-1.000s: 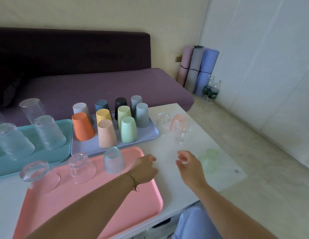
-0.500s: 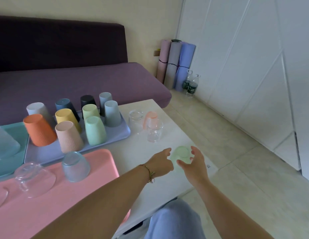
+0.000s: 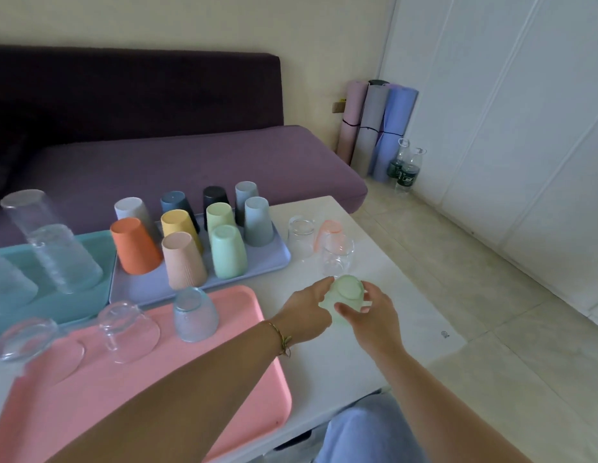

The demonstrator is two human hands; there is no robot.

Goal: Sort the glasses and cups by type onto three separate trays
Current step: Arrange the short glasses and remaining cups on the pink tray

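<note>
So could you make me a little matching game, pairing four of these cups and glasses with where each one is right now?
Things:
1. orange cup
2. green glass
3. bluish glass
4. pink glass

Places:
A. on the pink tray
B. held between the left hand and right hand
C. on the bare table
D. on the lilac tray

Pairs: 1-D, 2-B, 3-A, 4-C.

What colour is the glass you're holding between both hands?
Pale frosted green glass, held upside down; the head view shows it best.
</note>
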